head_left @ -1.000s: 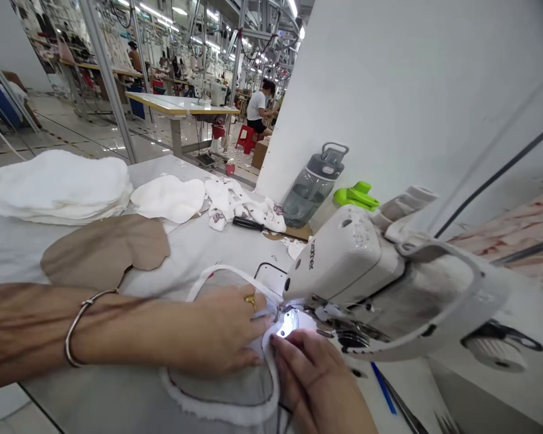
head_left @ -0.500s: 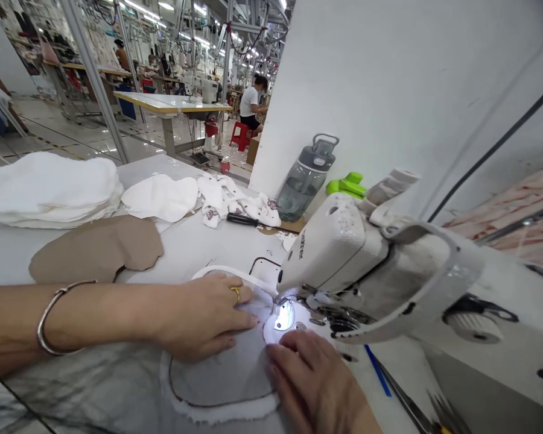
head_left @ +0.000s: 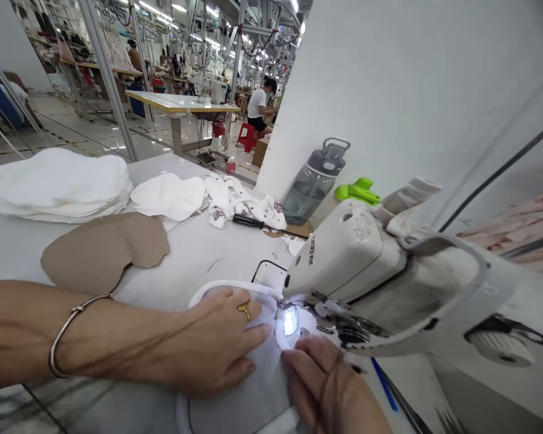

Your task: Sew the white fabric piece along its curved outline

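Note:
A grey fabric piece (head_left: 257, 386) with a white fleecy edge lies under the needle of a white sewing machine (head_left: 366, 265). My left hand (head_left: 217, 343), with a gold ring and a silver bangle on the wrist, lies flat on the fabric, fingers stretched toward the lit needle area (head_left: 290, 319). My right hand (head_left: 326, 386) rests flat on the fabric's right edge just below the needle light, fingers together.
A tan cardboard pattern (head_left: 104, 247), a stack of white fleece pieces (head_left: 57, 184) and loose white pieces (head_left: 235, 202) lie on the table. A grey water bottle (head_left: 314, 181) and a green object (head_left: 355, 191) stand by the white wall. A person sits at a far bench.
The fabric has turned and slid under the needle, with both hands shifting with it. My left hand sits slightly lower and further right than before.

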